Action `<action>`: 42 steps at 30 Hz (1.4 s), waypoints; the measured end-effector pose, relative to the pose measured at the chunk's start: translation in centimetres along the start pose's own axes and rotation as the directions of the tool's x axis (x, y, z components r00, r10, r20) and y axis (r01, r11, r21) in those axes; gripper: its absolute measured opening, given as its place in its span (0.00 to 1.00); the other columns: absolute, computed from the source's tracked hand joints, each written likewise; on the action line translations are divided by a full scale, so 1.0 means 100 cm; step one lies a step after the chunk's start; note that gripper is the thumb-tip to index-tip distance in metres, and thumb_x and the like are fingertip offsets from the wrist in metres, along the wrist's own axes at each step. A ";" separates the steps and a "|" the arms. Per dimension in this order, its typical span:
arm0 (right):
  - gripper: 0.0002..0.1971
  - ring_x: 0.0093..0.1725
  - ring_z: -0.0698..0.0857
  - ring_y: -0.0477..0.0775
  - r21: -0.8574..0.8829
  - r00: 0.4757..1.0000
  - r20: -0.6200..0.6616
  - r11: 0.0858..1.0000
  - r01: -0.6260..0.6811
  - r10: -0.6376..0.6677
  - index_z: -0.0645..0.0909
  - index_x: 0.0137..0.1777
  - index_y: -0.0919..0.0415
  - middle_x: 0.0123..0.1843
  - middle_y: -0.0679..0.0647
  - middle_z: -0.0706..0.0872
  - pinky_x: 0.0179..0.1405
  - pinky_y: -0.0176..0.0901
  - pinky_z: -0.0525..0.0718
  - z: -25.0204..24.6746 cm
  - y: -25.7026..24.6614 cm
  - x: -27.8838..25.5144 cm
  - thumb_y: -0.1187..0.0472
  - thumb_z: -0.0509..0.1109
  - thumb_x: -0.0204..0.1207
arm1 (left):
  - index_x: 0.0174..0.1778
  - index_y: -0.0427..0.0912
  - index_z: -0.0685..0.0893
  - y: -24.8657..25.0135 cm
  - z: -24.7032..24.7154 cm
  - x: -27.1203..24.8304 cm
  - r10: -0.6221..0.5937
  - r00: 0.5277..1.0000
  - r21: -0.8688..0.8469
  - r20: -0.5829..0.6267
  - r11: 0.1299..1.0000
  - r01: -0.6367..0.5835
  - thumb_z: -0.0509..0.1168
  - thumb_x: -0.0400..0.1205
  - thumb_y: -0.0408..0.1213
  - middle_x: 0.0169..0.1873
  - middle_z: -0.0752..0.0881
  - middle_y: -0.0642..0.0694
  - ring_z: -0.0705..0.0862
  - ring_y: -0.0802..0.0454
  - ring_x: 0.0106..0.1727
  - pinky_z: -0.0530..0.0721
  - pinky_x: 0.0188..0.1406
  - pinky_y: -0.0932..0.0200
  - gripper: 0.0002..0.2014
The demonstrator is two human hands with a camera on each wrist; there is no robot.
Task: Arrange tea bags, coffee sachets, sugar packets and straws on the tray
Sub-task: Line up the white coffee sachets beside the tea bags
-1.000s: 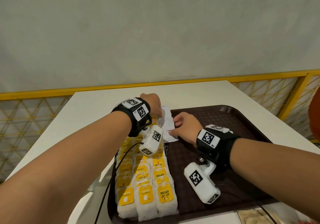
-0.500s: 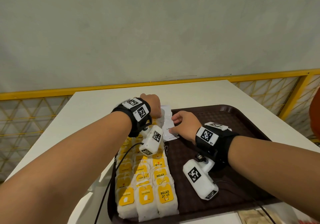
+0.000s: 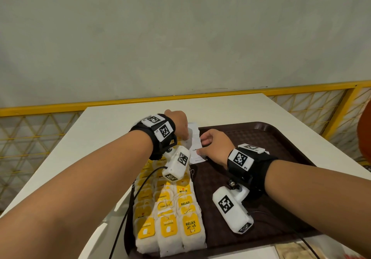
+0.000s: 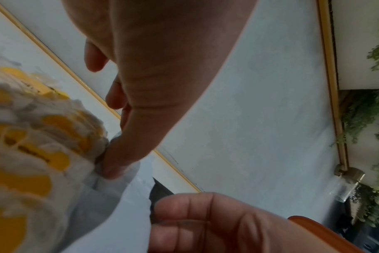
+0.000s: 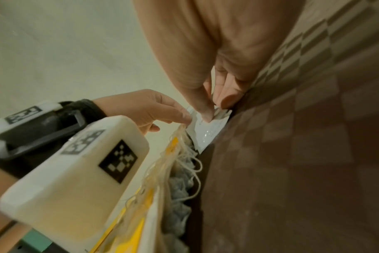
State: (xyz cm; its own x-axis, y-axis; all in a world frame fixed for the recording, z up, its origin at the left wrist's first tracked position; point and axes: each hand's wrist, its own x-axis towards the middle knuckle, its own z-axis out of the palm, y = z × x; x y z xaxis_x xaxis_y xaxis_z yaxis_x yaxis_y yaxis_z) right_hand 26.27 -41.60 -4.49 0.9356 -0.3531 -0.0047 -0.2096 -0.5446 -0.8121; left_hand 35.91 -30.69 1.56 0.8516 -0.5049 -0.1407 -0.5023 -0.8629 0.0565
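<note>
White coffee sachets [image 3: 195, 148] stand bunched at the far end of the tea bag rows on the brown tray [image 3: 271, 138]. My left hand [image 3: 185, 136] pinches their left edge, its thumb pressed on the white paper [image 4: 123, 196]. From the other side, my right hand [image 3: 202, 144] pinches the same sachets [image 5: 208, 131] between thumb and fingers. Tea bags [image 3: 168, 224] with yellow tags lie in three overlapping rows along the tray's left side. They show up close in the left wrist view [image 4: 32, 154] and edge-on in the right wrist view [image 5: 180, 188].
The tray sits on a white table [image 3: 120, 122] beside a grey wall, with a yellow railing [image 3: 301, 88] behind. The tray's right half [image 5: 303, 154] is bare checkered surface. An orange-red object [image 3: 365, 134] is at the right edge. Pale packets [image 3: 291, 250] lie near the front.
My right hand has crept slightly farther along the sachets. The left hand has stayed in place on them.
</note>
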 end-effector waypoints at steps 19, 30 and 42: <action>0.24 0.49 0.81 0.53 -0.140 0.998 0.057 0.989 0.039 -0.031 0.76 0.56 0.61 0.48 0.51 0.80 0.49 0.45 0.78 -0.005 -0.011 -0.009 0.59 0.82 0.63 | 0.48 0.50 0.89 -0.003 -0.005 0.004 -0.017 0.994 -0.074 -0.110 0.997 0.009 0.71 0.78 0.47 0.50 0.87 0.54 0.82 0.49 0.57 0.76 0.53 0.55 0.08; 0.20 0.45 0.79 0.50 -0.172 0.999 0.021 0.985 0.034 -0.031 0.75 0.52 0.59 0.46 0.50 0.80 0.44 0.43 0.77 -0.003 -0.012 -0.004 0.58 0.80 0.66 | 0.48 0.51 0.89 -0.003 0.001 0.010 -0.087 0.991 -0.008 -0.099 0.996 0.086 0.71 0.76 0.49 0.52 0.86 0.52 0.77 0.46 0.62 0.73 0.64 0.45 0.09; 0.19 0.65 0.82 0.62 0.047 0.998 0.068 0.999 -0.010 0.006 0.79 0.67 0.66 0.65 0.61 0.84 0.67 0.53 0.79 -0.006 -0.025 -0.013 0.68 0.69 0.75 | 0.51 0.43 0.90 -0.023 -0.010 0.001 -0.108 0.986 -0.206 -0.124 0.975 0.081 0.69 0.79 0.42 0.51 0.88 0.49 0.81 0.46 0.59 0.76 0.54 0.57 0.09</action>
State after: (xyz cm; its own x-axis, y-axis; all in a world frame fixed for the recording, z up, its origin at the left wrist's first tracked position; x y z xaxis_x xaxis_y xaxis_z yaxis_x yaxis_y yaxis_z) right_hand 25.37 -40.23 -2.12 0.9513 -0.3042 -0.0493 -0.2049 -0.5048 -0.8386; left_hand 37.26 -28.77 2.44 0.9129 -0.4075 -0.0223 -0.3899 -0.8870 0.2474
